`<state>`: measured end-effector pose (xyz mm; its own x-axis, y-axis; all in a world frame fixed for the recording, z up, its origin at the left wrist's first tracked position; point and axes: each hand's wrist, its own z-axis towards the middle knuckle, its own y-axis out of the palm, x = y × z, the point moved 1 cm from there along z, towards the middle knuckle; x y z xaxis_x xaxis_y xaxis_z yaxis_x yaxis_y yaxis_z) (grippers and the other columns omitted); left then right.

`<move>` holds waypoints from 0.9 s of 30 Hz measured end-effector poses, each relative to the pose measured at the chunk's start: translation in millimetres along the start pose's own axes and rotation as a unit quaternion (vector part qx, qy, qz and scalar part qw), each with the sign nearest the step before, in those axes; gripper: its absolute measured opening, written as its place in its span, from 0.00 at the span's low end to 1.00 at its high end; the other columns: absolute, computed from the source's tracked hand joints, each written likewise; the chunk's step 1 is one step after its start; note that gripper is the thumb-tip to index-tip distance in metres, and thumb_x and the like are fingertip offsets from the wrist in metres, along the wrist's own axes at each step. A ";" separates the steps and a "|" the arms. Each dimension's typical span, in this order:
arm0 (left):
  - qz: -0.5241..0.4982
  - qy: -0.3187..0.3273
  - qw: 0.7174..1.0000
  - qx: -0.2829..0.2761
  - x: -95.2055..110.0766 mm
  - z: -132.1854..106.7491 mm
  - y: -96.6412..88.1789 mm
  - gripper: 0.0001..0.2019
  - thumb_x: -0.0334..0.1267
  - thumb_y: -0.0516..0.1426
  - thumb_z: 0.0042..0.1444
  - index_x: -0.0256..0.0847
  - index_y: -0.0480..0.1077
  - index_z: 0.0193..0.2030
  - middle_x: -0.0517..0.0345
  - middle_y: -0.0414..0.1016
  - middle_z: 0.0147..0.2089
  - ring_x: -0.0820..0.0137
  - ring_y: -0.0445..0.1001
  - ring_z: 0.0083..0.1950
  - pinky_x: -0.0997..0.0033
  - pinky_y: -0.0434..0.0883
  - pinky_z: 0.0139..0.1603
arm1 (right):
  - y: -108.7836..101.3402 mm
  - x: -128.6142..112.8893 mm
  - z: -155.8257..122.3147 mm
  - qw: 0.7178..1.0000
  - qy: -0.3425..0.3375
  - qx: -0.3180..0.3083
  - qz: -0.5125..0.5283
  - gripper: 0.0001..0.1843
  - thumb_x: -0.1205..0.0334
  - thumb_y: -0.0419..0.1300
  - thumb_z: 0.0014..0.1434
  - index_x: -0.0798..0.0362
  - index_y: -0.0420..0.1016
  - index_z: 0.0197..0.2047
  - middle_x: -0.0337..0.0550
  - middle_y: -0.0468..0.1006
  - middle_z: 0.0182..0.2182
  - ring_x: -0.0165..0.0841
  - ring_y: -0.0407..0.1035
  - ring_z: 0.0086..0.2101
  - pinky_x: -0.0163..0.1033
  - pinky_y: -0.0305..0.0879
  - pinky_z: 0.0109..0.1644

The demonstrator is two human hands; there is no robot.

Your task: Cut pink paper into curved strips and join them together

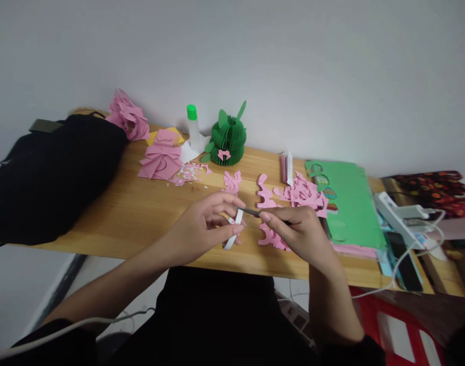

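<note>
My left hand (205, 226) pinches a narrow white paper strip (232, 235) that hangs curled below the fingers, just above the wooden table (141, 213). My right hand (299, 231) is closed round a thin dark tool (250, 211), perhaps tweezers, whose tip points left and meets the strip at my left fingertips. Pink cut-out paper shapes (268, 236) lie on the table directly under and behind both hands.
A green honeycomb paper ornament (228, 137) and a green-capped glue bottle (193, 127) stand at the back. Pink paper piles (162, 157) lie left, green sheets (349, 203) right, beside a power strip (398, 216) and phone (402, 259). A black bag (45, 173) covers the left end.
</note>
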<state>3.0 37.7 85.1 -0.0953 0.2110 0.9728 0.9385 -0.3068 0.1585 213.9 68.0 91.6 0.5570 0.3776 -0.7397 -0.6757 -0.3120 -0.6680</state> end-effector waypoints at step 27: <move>0.395 -0.003 0.907 0.144 -74.3 -5.4 -56.0 0.21 0.36 0.58 0.49 0.40 0.69 0.52 0.56 0.69 0.38 0.68 0.70 0.33 0.62 0.71 0.39 | 42.4 31.0 5.4 0.990 0.107 0.068 0.058 0.33 0.37 0.48 0.63 0.55 0.81 0.30 0.35 0.62 0.15 0.28 0.56 0.19 0.35 0.51 0.25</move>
<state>-44.3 34.2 4.9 0.6461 0.0360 0.7624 0.7609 -0.1091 -0.6397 199.9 71.2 40.8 0.5522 0.1480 -0.8205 -0.7915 -0.2163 -0.5717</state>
